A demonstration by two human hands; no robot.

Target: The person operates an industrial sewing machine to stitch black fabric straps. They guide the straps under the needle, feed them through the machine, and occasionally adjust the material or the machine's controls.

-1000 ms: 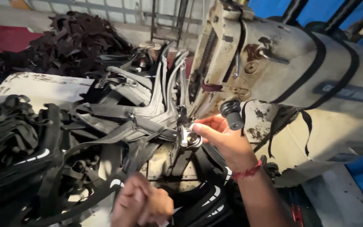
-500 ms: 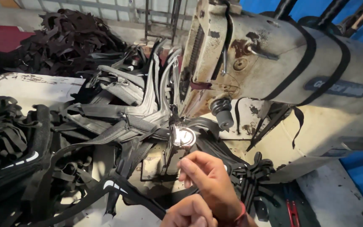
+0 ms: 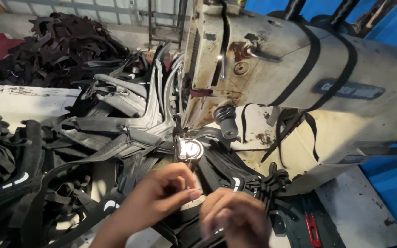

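Two bare hands are seen at the lower centre of the frame, just in front of the needle area of an old, rust-stained industrial sewing machine [image 3: 299, 78] that fills the upper right. The left hand [image 3: 161, 195] is curled, with thumb and forefinger drawn together as if pinching something small near a black strap piece [image 3: 217, 172]; what exactly is pinched cannot be made out. The right hand [image 3: 237, 216] is blurred and lies just beside the left, its fingers bent over the same black strap material; whether a firm grip is held there cannot be told.

A small lit work lamp [image 3: 191, 149] glows just above the hands, beside the presser foot [image 3: 178, 138]. The strap piece under the hands lies on the machine bed, below and slightly forward of the needle, not visibly beneath the foot.

Black straps with white markings [image 3: 19, 179] are heaped across the left side of the white worktable [image 3: 10, 98], and a larger dark pile of strap offcuts [image 3: 65, 46] lies in the upper left. A red-handled tool [image 3: 312, 229] rests at the lower right.

As a judgement, the work appears to be in mid-run: many pieces are stacked on the left, though which are stitched and which remain cannot be distinguished, and the piece in hand seems to be in the course of being positioned, not sewn.
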